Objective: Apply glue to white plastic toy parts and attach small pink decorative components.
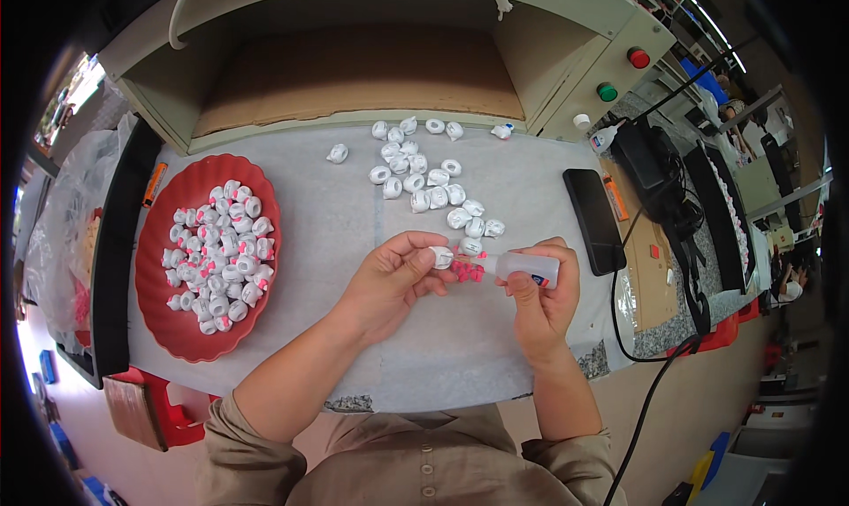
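My left hand (pixel 386 283) pinches a small white ring-shaped piece (pixel 441 257) between thumb and fingers. In my right hand (pixel 546 310) lies a translucent squeeze bottle (pixel 522 266), tipped on its side with its nozzle toward the white piece. Whether the nozzle touches the piece cannot be made out. Just below the nozzle, small pink pieces (pixel 469 272) form a little heap on the table covering. Beyond my hands, several similar white pieces (pixel 417 163) are scattered. A red scalloped bowl (pixel 152 241) at the left holds many white pieces, many with pink parts showing.
A beige cabinet with an open front (pixel 354 81) stands at the back, with a red button (pixel 638 57) and a green button (pixel 607 91). At the right lie a black phone (pixel 592 223) and a black cable (pixel 619 316). A black tray (pixel 124 249) borders the left.
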Tool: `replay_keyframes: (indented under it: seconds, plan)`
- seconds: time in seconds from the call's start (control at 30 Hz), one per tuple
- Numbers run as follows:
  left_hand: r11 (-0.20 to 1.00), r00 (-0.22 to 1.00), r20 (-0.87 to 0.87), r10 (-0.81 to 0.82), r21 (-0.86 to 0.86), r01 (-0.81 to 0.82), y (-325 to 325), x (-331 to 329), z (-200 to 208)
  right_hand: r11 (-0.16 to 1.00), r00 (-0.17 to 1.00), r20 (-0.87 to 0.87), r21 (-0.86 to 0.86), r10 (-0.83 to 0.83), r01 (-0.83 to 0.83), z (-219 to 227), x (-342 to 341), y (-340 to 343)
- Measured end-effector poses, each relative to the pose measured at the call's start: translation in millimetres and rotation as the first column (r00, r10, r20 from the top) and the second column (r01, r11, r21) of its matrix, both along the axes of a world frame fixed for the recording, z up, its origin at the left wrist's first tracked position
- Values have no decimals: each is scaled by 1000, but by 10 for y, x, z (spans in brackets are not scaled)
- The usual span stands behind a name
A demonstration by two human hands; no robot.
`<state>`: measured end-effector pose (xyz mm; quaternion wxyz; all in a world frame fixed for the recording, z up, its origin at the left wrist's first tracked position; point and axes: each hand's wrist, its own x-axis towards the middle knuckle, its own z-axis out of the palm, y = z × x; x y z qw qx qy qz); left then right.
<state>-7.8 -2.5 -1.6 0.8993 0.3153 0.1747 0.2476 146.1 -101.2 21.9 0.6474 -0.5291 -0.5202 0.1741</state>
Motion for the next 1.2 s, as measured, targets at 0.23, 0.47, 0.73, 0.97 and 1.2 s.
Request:
replay_keyframes:
  seconds: [0.23, 0.47, 0.73, 0.97, 1.2]
  plan:
    - [1000, 999, -28, 19, 2, -19, -9, -2, 1, 1000, 1000, -2, 0, 17, -17, -8, -4, -6]
    - [999, 999, -38, 34, 11, -33, -11, 0, -5, 999, 991, 131, -42, 22, -17, -13, 38, -21]
    - [999, 999, -25, 47, -4, -48, -21, 14, 3, 998, 992, 117, 61, -34, 27, -23, -24, -5]
    - [998, 997, -43, 66, -7, -67, -24, 13, 16, 983, 925, 360, 173, -123, 64, -7, -55, 6]
    - [999, 998, -36, 50, -6, -50, -11, 1, -7, 977, 909, 390, 203, -146, 70, -8, -51, 10]
